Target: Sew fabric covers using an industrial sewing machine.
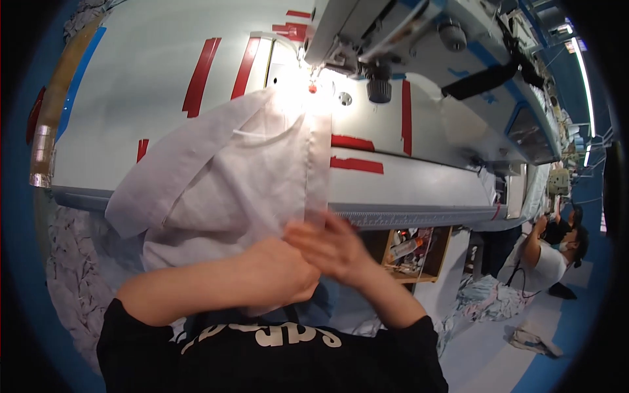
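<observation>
left hand (278,272) fisted on pale fabric (229,177); right hand (327,245) fingers spread, blurred, touching fabric edge.

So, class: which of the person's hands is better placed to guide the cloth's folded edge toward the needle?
Probably the right hand: its fingers lie on the cloth's folded edge, in line with the needle. The left hand is bunched at the cloth's near end, lower down.

fabric (229,177) on table (131,78) — under sewing machine (393,33)
</observation>
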### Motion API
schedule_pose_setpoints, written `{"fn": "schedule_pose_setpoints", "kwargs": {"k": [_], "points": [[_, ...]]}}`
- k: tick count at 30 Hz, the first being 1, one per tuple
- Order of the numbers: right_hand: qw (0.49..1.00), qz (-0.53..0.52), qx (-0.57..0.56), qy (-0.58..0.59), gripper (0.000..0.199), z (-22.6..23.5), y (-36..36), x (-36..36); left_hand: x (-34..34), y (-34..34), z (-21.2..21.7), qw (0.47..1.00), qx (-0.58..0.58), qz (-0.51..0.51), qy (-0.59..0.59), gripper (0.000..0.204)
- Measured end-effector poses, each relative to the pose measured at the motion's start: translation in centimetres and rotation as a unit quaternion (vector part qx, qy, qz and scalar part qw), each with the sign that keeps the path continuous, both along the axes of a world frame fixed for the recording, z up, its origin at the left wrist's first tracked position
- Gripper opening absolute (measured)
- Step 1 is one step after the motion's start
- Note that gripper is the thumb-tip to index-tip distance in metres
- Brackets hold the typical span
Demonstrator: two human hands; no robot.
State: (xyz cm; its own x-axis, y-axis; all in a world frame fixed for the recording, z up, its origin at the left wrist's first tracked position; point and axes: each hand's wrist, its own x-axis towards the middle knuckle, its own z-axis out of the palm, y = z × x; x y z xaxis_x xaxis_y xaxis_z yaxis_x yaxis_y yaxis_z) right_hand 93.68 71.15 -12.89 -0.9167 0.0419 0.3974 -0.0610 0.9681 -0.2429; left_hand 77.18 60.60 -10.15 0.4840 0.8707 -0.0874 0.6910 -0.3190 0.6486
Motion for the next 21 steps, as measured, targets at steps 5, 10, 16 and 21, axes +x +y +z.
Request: {"fn": "schedule_pose_setpoints", "kwargs": {"k": [5,10,16,21], "points": [[0.981,0.068,-0.18,0.015,0.019,-1.4,-0.7,-1.2,-7.0,7.8,-2.6,0.907,0.358,0.212,0.071,0.025],[0.982,0.051,-0.184,-0.01,0.018,-0.6,0.4,-0.8,-9.7,9.5,-3.5,0.901,0.37,0.215,0.069,0.03],[0.98,0.038,-0.195,-0.019,0.018,0.0,1.4,-1.3,-10.6,11.0,-3.5,0.903,0.364,0.221,0.064,0.025],[0.975,0.041,-0.218,-0.015,0.017,0.2,1.6,-1.9,-11.7,11.8,-3.5,0.899,0.369,0.231,0.051,0.02]]}}
